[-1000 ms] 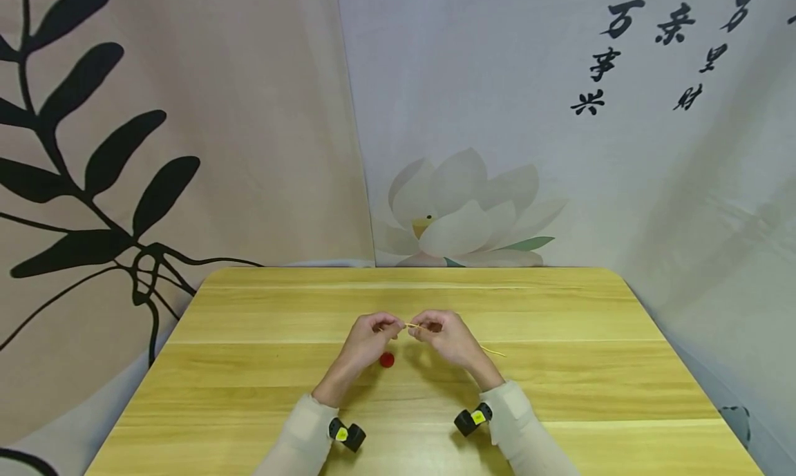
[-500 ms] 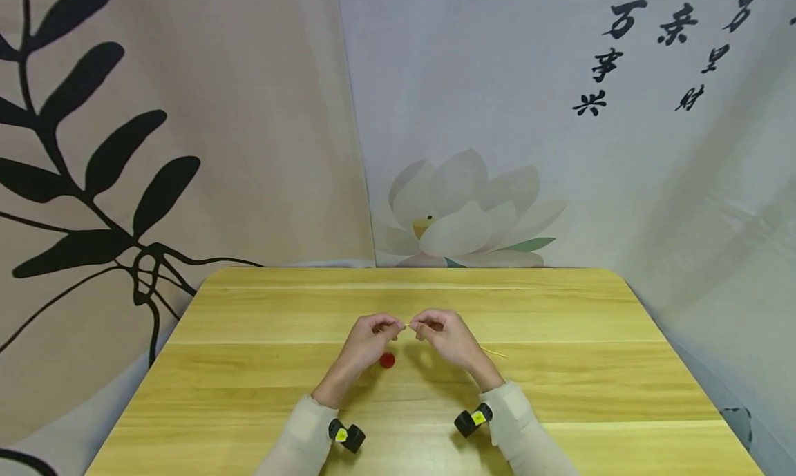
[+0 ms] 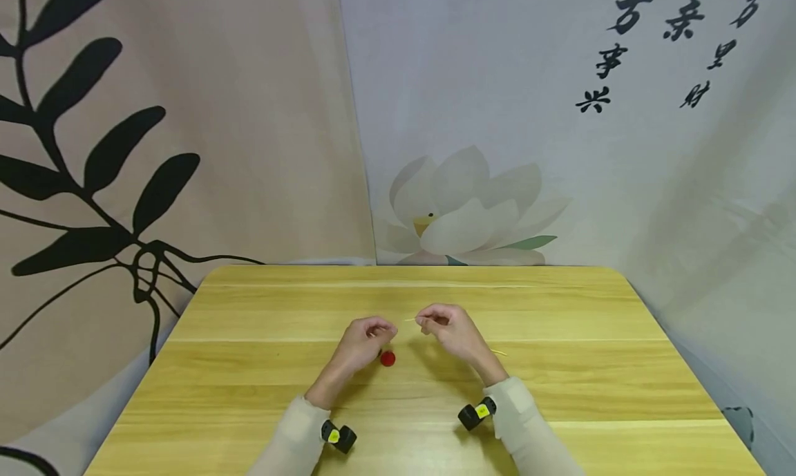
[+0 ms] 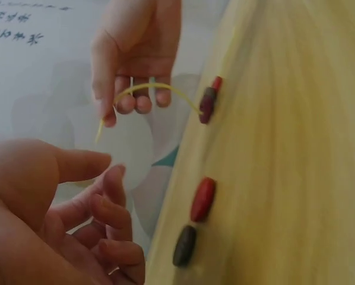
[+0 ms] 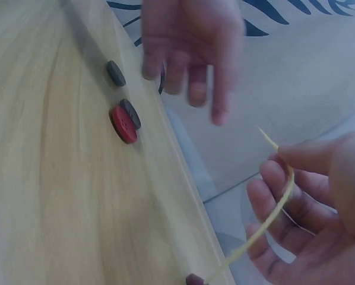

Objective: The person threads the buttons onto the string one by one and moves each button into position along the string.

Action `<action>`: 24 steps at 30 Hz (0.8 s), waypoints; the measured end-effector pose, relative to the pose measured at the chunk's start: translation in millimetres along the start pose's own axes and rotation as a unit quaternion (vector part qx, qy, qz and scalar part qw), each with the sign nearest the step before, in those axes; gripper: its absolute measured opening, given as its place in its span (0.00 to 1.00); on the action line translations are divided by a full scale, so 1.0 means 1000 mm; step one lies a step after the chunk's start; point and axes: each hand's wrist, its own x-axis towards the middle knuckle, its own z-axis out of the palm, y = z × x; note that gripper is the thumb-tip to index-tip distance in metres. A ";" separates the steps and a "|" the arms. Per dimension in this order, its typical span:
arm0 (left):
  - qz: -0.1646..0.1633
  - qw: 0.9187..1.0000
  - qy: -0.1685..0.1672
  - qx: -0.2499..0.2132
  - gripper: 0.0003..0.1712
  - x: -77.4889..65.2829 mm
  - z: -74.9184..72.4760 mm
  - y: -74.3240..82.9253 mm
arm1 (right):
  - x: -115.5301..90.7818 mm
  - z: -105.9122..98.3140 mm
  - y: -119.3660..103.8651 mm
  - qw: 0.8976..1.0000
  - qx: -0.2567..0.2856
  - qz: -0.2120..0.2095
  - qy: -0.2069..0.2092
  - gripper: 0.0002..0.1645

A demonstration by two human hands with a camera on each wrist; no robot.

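Pale cloth backdrop (image 3: 466,82) fills the upper part of the head view, printed with black leaves (image 3: 124,144) at left, a lotus (image 3: 466,206) near the middle and dark characters (image 3: 628,61) at upper right. Below it spreads a wooden table (image 3: 249,393) with light and darker yellow bands. Just below the picture's middle, the right hand (image 3: 452,331) pinches a yellow cord (image 4: 151,85) between thumb and fingertips, a short tip poking out toward the left hand (image 3: 368,341). That left hand holds nothing; its thumb and forefinger are near each other but apart, the other fingers loosely bent. In the left wrist view the cord arches from the right fingertips to a dark red piece (image 4: 206,108) at upper centre; whether it is threaded through, I cannot tell. A red button (image 3: 388,358) lies on the table beside the left hand, at lower centre. In the right wrist view, two dark buttons (image 5: 116,73) appear at upper left, one partly behind the red one. Pale sleeves (image 3: 292,434) enter from the bottom edge.
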 end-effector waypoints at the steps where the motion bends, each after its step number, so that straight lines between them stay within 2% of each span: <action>1: -0.003 1.000 -0.006 0.010 0.12 -0.001 -0.001 -0.002 | 0.000 -0.001 0.001 1.000 0.002 0.003 0.000 0.12; 7: -0.015 0.998 -0.038 0.055 0.11 -0.010 -0.003 -0.012 | 0.001 -0.005 0.005 0.999 0.014 0.029 0.002 0.12; 16: -0.006 0.995 -0.036 0.096 0.14 -0.020 -0.001 -0.012 | 0.004 -0.007 0.011 0.999 0.014 0.039 0.018 0.10; 24: -0.007 0.995 -0.046 0.085 0.11 -0.025 0.003 -0.013 | -0.003 -0.014 -0.008 0.999 0.009 0.046 0.013 0.09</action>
